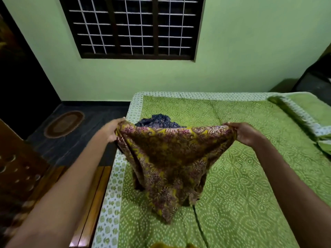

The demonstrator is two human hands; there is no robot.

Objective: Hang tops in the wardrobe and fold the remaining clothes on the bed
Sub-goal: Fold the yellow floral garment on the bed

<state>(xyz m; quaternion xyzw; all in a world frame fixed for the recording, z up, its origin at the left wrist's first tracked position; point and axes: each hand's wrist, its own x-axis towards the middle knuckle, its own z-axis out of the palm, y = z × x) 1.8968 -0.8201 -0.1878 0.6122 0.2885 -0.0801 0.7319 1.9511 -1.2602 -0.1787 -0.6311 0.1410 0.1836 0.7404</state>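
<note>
Floral garment between both hands, above bed

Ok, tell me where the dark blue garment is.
The dark blue garment lies bunched near the bed's left edge, just behind the floral cloth.

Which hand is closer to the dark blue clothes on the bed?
Left. The left hand grips the yellow floral cloth just beside the dark blue clothes; the right hand grips its far corner.
</note>
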